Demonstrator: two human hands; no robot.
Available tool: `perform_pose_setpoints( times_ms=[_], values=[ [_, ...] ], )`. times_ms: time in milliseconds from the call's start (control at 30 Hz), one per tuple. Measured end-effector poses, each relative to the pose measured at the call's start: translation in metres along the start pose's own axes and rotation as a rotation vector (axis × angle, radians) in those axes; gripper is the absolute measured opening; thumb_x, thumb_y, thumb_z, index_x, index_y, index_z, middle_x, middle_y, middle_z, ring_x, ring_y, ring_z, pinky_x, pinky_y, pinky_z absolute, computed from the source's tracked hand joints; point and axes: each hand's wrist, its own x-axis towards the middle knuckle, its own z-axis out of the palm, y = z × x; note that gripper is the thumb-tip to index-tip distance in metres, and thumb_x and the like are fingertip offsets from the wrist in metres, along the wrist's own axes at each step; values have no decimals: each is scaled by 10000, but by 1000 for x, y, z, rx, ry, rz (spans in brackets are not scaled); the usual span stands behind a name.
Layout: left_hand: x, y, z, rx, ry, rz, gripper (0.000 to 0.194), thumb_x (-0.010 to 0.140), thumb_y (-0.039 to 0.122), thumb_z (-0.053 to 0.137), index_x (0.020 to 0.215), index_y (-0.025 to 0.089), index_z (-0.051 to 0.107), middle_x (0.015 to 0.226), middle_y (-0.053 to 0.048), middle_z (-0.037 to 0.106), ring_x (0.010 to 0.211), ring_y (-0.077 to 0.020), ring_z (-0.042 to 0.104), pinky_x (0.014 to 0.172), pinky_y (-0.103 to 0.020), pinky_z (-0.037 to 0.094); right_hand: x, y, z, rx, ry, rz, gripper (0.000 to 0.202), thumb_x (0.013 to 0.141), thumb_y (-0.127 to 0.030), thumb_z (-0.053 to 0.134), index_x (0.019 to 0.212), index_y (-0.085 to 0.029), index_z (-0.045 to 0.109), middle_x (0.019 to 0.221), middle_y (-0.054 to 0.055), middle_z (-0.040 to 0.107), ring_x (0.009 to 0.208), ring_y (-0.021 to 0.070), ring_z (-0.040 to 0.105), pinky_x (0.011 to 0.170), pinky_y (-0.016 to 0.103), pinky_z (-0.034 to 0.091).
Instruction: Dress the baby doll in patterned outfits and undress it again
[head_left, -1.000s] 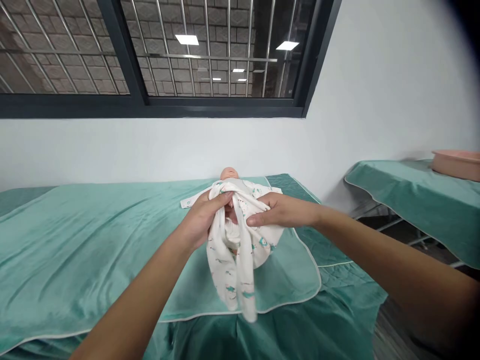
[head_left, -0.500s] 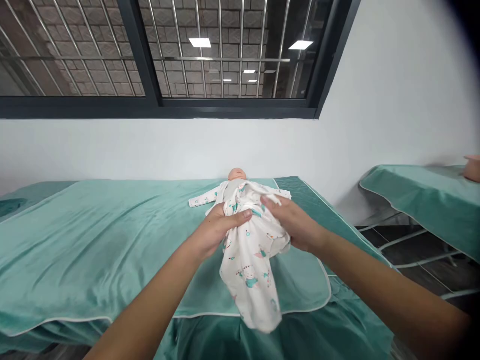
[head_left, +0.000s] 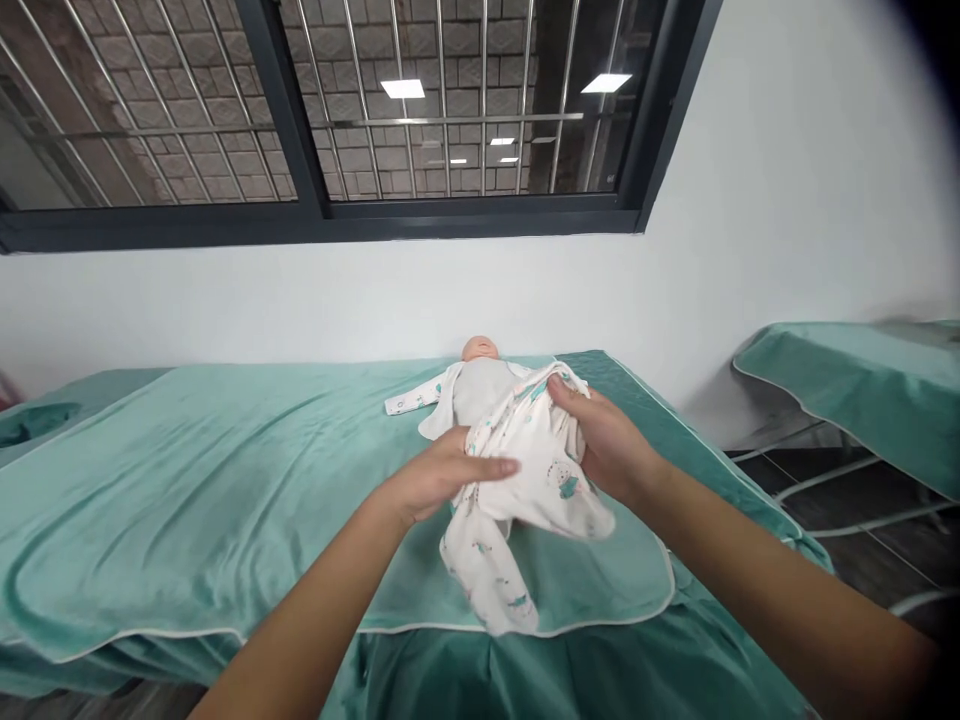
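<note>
A person's left hand [head_left: 439, 473] and right hand [head_left: 613, 440] grip a bunched white printed garment [head_left: 536, 470] over a green-covered bed [head_left: 225, 490]; beyond it a doll [head_left: 478, 388] lies, head toward the white wall [head_left: 375, 300]

Window, dark frame [head_left: 480, 219]; upright metal bars [head_left: 484, 90] behind; brick wall [head_left: 462, 45] beyond. White wall [head_left: 360, 300] below. Right: green cloth [head_left: 885, 400] over metal frame [head_left: 870, 521], dark floor [head_left: 862, 575].
</note>
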Motion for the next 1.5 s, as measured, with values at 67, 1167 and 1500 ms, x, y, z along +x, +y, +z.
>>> perform_pose_setpoints(
  times_ms=[67, 1167, 1500],
  values=[
    [8, -1, 2, -127, 108, 104, 472, 760, 316, 765, 1190, 144, 675, 1100, -123, 735, 976, -268, 697, 868, -348, 531, 3, 2, -5, 37, 28, 8, 489, 878, -523, 625, 1249, -204, 615, 970, 76, 745, 842, 243, 697, 727, 339, 538],
    [47, -63, -17, 100, -54, -258, 526, 704, 349, 778, 1188, 180, 663, 1121, -92, 707, 1073, -272, 629, 913, -357, 476, 3, 150, -97, -371, 287, -91, 349, 812, -531, 642, 966, -218, 621, 1025, 85, 701, 991, 282, 625, 891, 421, 490],
    [81, -54, -43, 436, 243, -95, 242, 754, 349, 685, 941, 198, 660, 937, -3, 667, 881, -203, 603, 717, -266, 432, 30, 153, -111, -229, 311, -45, 410, 836, -507, 651, 1119, -212, 618, 1141, 76, 694, 1052, 272, 625, 888, 393, 481]
  ],
)
